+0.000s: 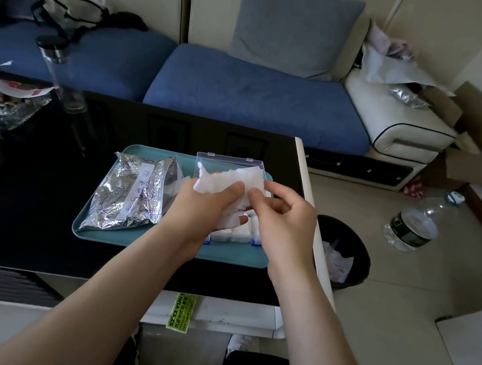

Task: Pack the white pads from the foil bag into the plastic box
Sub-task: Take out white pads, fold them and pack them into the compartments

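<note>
A bundle of white pads (pixel 228 178) is held above the clear plastic box (pixel 234 236), whose lid (pixel 230 160) stands open behind it. My left hand (pixel 201 205) grips the bundle from the left. My right hand (pixel 281 213) pinches its right side with thumb and fingers. More white pads lie stacked in the box under my hands. The crumpled silver foil bag (pixel 131 191) lies on the left half of the teal tray (pixel 167 246).
The tray sits on a black glass table (pixel 23 204) with a white right edge. A clear bottle (pixel 63 74) and a glass dish of wrappers (pixel 4 104) stand at the far left. A black bin (pixel 345 252) and water bottle (pixel 414 224) are on the floor at right.
</note>
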Available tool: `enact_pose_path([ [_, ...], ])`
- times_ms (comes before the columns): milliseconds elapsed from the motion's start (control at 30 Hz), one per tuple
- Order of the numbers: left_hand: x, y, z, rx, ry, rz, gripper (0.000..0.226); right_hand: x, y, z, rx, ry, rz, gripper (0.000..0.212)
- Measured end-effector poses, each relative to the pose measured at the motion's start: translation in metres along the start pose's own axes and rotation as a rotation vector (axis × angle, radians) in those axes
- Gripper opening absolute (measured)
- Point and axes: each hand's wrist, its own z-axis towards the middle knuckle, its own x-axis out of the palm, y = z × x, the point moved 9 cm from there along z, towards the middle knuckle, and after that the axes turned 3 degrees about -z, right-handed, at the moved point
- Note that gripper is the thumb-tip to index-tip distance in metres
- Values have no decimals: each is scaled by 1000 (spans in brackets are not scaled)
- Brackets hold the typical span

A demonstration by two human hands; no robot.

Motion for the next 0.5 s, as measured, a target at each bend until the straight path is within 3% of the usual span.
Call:
enact_pose_path([
  [133, -2, 0, 0, -6, 7, 37, 9, -1, 0, 0, -7, -10, -17, 11],
  [300, -6, 1, 2, -15, -10, 20, 15, -3, -14, 3, 144, -12, 143, 12],
  [500, -14, -1, 3, -41, -66, -11, 15, -16, -14, 8, 136, -106, 245, 11],
])
